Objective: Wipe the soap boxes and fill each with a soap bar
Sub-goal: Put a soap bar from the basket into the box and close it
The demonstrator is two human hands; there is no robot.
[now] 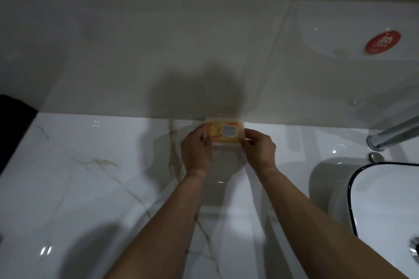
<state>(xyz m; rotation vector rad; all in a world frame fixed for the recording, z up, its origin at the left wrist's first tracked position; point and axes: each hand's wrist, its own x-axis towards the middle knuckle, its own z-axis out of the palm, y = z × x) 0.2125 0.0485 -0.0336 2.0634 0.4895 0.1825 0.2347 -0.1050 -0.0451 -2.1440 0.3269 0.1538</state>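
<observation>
White marble with yellowish veins makes the tabletop (pixel 90 176), which fills the lower left and the middle of the frame. At its far edge, in the centre of the frame and close against the grey tiled wall (pixel 158 52), is the soap box (pixel 224 132). It is a clear box, with yellow and orange colours and a grey label in the shape of a bear showing on top. I hold it between both my hands. My left hand (pixel 196 152) pinches its left end with curled fingers, and my right hand (pixel 259 149) pinches its right end in the same way. I cannot tell if the box rests on the tabletop or is a little above it. At the right edge of the frame I see a white basin (pixel 385 199) with a dark rim, and above it a chrome tap (pixel 394 133). In the upper right there is a round red sticker (pixel 382 42).
</observation>
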